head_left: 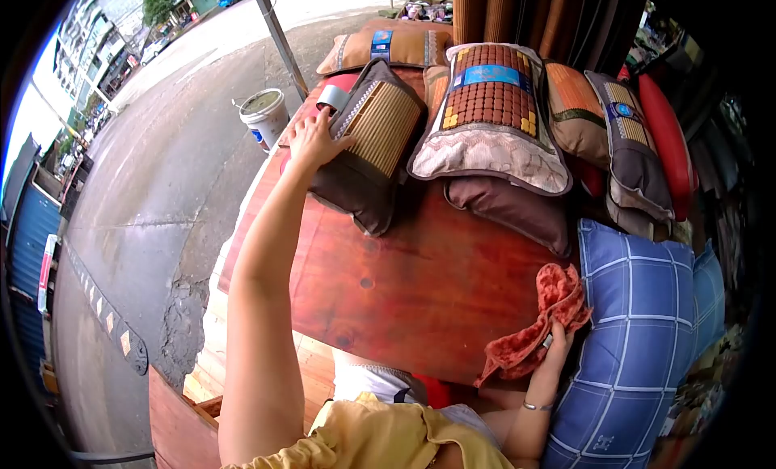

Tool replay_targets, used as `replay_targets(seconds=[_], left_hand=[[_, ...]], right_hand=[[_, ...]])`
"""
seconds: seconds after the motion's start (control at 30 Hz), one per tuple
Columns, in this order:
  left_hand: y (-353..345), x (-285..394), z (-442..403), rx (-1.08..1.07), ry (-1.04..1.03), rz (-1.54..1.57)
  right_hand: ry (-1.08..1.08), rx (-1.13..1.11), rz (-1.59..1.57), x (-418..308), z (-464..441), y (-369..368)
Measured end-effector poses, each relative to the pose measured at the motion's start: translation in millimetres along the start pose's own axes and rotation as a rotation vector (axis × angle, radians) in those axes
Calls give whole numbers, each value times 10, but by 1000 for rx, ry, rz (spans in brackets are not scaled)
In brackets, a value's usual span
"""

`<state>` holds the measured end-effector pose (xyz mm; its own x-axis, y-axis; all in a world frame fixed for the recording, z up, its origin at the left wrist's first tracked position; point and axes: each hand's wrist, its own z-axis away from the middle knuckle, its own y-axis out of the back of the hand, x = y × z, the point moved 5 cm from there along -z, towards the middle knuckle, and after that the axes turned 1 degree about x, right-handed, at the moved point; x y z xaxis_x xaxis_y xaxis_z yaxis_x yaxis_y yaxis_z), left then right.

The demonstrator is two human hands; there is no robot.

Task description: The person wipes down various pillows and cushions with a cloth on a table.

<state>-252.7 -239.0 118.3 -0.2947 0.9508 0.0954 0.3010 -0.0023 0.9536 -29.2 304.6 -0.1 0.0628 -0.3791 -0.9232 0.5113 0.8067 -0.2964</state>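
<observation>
My left hand (317, 142) is at the left edge of a dark pillow (356, 182) with a woven bamboo-strip panel. Its thumb lies on the pillow's face and its fingers reach up beside a loose pale band (332, 97). The pillow sits tilted on a reddish wooden table (388, 283). In my right hand (554, 349) is a crumpled red cloth (550, 303), gathered near the table's right edge. Just right of that hand stands a blue checked pillow (626, 331).
A pillow with brown beads (493, 101) rests on a dark purple pillow (513, 210). A tan pillow (347, 52) lies at the back. More pillows, including a grey one (638, 145), crowd the right. A white bucket (265, 113) stands on the pavement beyond the table.
</observation>
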Motion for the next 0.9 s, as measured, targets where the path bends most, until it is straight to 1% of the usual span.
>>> replay_targets(seconds=[0.07,0.1,0.13,0.17,0.23,0.27,0.3,0.37,0.4,0.43,0.5,0.57,0.63,0.7,0.77,0.8,0.83,0.87,0.9], left_hand=[[-244,-114,-280,8,28,-6],[-518,-164,-420,-146,43,181],[-588,-119,-458,-298,54,368],[-660,-62,-461,-415,66,402],[-644,110,-297,-324,165,748],[-569,218,-180,-282,151,905],[-524,220,-104,-280,151,908],[-435,171,-21,-177,185,1211],[-298,96,14,-161,180,1128],[-61,24,74,-201,196,1042],[-127,-310,7,-100,39,1379],[414,-344,271,-14,150,1493],[615,-692,343,173,182,1493],[693,-1020,374,292,124,1769],[1016,-770,546,259,128,2049],[1004,-806,468,248,-13,2091],[755,-1069,298,154,51,2009],[717,-1075,260,129,-13,2007],[443,-1329,68,149,12,1885]], right_hand=[[-39,-19,50,74,-1,43],[-29,-22,50,78,5,33],[-26,-21,34,89,15,9],[-26,-19,20,101,32,1],[-31,-23,28,134,41,21],[-15,-6,41,145,47,37],[2,10,52,150,38,41],[-12,9,23,115,28,44],[-28,10,-6,117,30,57],[-21,1,-10,125,8,96],[-34,11,-30,153,-31,160],[-7,38,-23,162,-62,180],[-18,86,-32,133,-30,153],[-34,101,-26,159,-39,168],[-50,109,-26,194,-53,169],[-50,90,-13,206,-77,163],[-50,68,3,206,-106,159],[-50,60,6,203,-134,164],[-52,47,11,209,-157,166]])
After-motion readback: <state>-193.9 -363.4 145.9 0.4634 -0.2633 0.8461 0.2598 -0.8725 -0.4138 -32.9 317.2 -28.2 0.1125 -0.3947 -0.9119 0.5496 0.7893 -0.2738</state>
